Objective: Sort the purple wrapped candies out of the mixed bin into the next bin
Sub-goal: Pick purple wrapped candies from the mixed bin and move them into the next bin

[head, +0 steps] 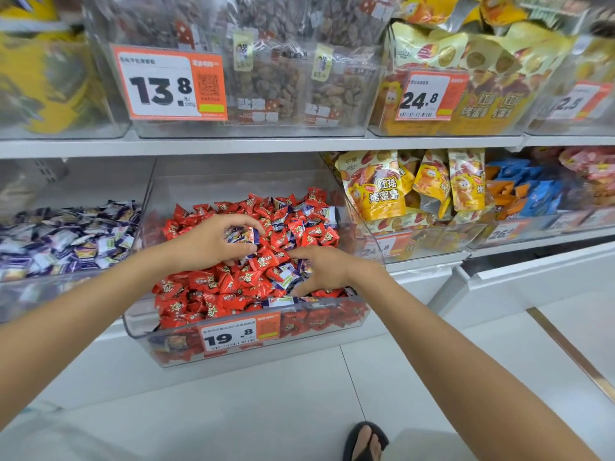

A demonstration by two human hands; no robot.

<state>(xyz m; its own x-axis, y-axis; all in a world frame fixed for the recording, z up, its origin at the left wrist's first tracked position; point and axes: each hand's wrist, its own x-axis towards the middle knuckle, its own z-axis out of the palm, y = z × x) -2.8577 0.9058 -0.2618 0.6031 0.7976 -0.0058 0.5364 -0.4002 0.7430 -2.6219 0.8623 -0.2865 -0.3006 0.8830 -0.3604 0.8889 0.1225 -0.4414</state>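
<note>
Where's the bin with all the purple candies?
In the head view, the purple candy bin sits on the lower shelf at the far left, right beside the mixed bin of red candies.

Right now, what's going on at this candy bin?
A person is sorting the mixed bin, mostly red candies. The left hand grips a small bunch of purple candies above the pile. The right hand, fingers spread, rests on the pile around another purple candy, not yet pinching it. The next bin, on the left, already holds purple ones.
</note>
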